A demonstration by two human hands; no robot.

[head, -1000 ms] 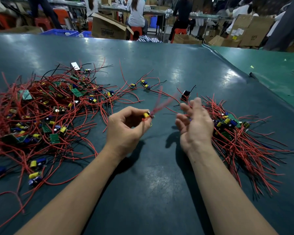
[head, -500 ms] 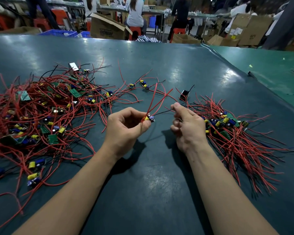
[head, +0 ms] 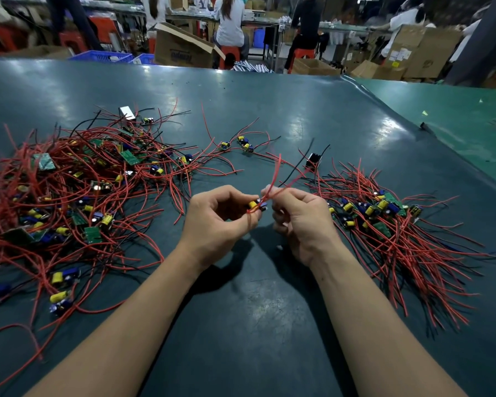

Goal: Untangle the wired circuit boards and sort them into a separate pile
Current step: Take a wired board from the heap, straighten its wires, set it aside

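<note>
Head view: the left hand (head: 215,222) is pinching a small circuit board (head: 257,205) with a yellow component between thumb and curled fingers, above the dark green worktop (head: 269,325). The right hand (head: 301,222) is pinching that board's red wires (head: 275,179) just beside it. A tangled pile (head: 77,196) is lying left, a sorted pile (head: 398,227) right.

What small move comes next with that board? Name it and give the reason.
Probably carry the small circuit board rightward and lay it on the sorted pile. The left hand pinches it, the right hand holds its red wires, and it seems free of the tangled heap.
</note>
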